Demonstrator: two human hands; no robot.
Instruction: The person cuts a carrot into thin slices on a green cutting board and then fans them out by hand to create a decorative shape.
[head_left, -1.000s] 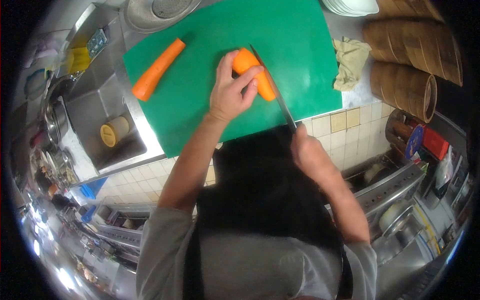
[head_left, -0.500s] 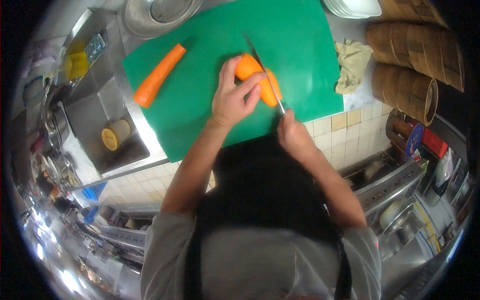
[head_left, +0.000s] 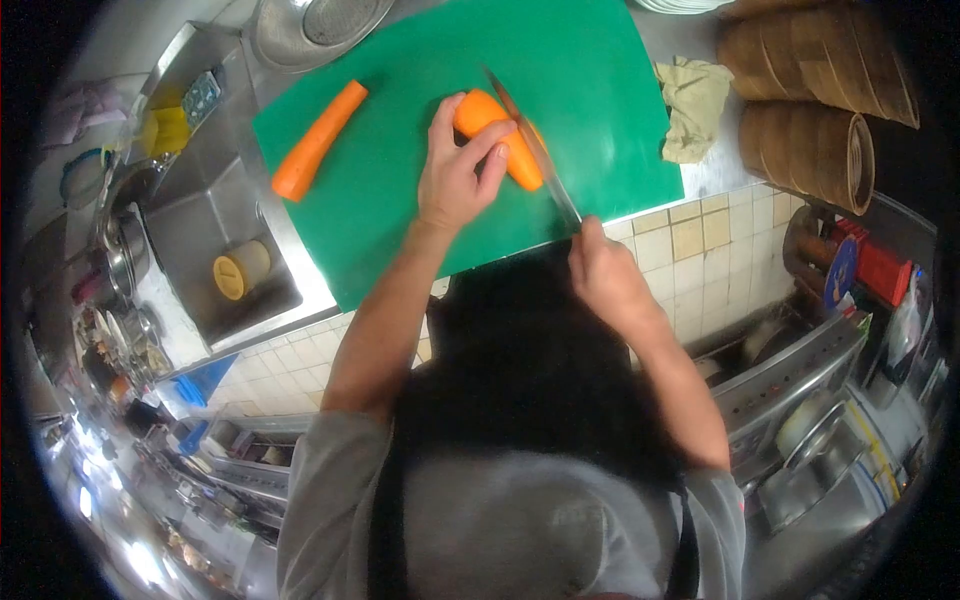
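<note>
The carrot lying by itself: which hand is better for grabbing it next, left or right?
Probably the left hand. It's nearer the lone carrot, though it must first let go of the other carrot. The right hand is farther away and grips the knife.

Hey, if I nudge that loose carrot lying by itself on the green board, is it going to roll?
Probably: the carrot looks rounded, with nothing propping it. It may curve as it rolls, since one end is thicker. It's likely stiff, lying straight on the board, and perhaps slightly slippery, given its smooth-looking surface.
</note>
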